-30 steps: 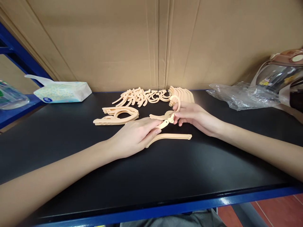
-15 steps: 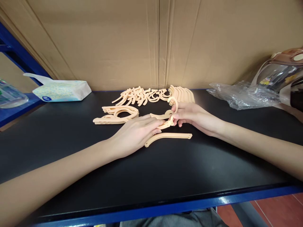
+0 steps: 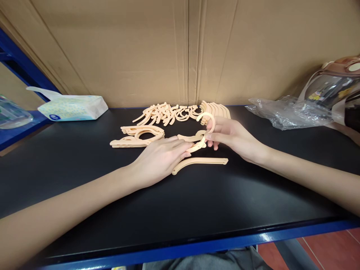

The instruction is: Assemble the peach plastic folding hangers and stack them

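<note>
My right hand (image 3: pixel 234 137) pinches a peach plastic hanger hook (image 3: pixel 212 123), its curve standing up and opening to the left. The hook's lower end meets a hanger arm (image 3: pixel 197 147), which my left hand (image 3: pixel 160 161) presses toward the black tabletop, fingers closed over it and hiding most of it. Just behind the hands another curved hanger piece (image 3: pixel 187 138) lies partly covered. In front, a single loose hanger arm (image 3: pixel 201 161) rests flat. Left of my left hand lie folded hangers (image 3: pixel 137 137).
Along the back lie a pile of loose hanger parts (image 3: pixel 160 113) and a row of hanger arms (image 3: pixel 218 109). A tissue pack (image 3: pixel 74 107) sits at back left. Crumpled clear plastic (image 3: pixel 289 112) and a clear bottle (image 3: pixel 332 90) are at right. Cardboard (image 3: pixel 126 48) stands behind the table.
In my right hand the hook has turned, so its curve now shows wider toward me. My right fingers have shifted slightly on it; my left hand stays in place.
</note>
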`<state>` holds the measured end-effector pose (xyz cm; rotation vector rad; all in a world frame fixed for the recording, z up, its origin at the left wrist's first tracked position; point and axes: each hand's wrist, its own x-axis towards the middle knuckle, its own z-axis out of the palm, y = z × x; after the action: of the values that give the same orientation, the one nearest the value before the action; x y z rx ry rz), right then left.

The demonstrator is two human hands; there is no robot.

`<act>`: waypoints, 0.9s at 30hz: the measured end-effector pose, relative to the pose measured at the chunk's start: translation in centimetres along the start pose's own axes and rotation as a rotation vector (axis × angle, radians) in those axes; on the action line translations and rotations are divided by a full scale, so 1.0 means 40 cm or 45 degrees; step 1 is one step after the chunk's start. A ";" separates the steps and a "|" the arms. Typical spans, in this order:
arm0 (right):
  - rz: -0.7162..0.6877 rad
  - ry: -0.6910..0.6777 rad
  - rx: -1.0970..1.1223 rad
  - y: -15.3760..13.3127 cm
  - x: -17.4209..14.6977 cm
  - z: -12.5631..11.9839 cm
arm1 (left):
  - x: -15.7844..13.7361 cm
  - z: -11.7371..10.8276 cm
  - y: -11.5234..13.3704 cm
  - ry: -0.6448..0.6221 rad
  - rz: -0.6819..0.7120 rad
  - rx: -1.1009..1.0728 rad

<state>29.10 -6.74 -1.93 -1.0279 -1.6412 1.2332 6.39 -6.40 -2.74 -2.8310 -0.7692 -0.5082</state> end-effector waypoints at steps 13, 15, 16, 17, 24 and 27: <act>-0.188 0.083 -0.061 0.003 -0.009 0.010 | -0.002 0.002 0.004 -0.027 -0.025 0.010; -0.182 0.088 -0.061 0.005 -0.007 0.009 | -0.003 0.002 0.004 -0.051 -0.045 -0.004; -0.176 0.088 -0.063 0.007 -0.006 0.009 | -0.003 0.002 0.004 -0.062 -0.059 -0.010; -0.177 0.089 -0.064 0.008 -0.006 0.008 | -0.004 0.002 0.005 -0.076 -0.071 -0.015; -0.195 0.069 -0.113 0.013 -0.005 0.007 | -0.005 0.005 0.000 -0.145 -0.085 -0.001; -0.172 0.060 -0.171 0.012 -0.006 0.007 | -0.004 0.006 -0.001 -0.136 -0.076 0.013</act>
<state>28.97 -6.95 -2.50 -1.0016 -1.7455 1.0143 6.33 -6.38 -3.03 -2.8526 -0.8756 -0.3621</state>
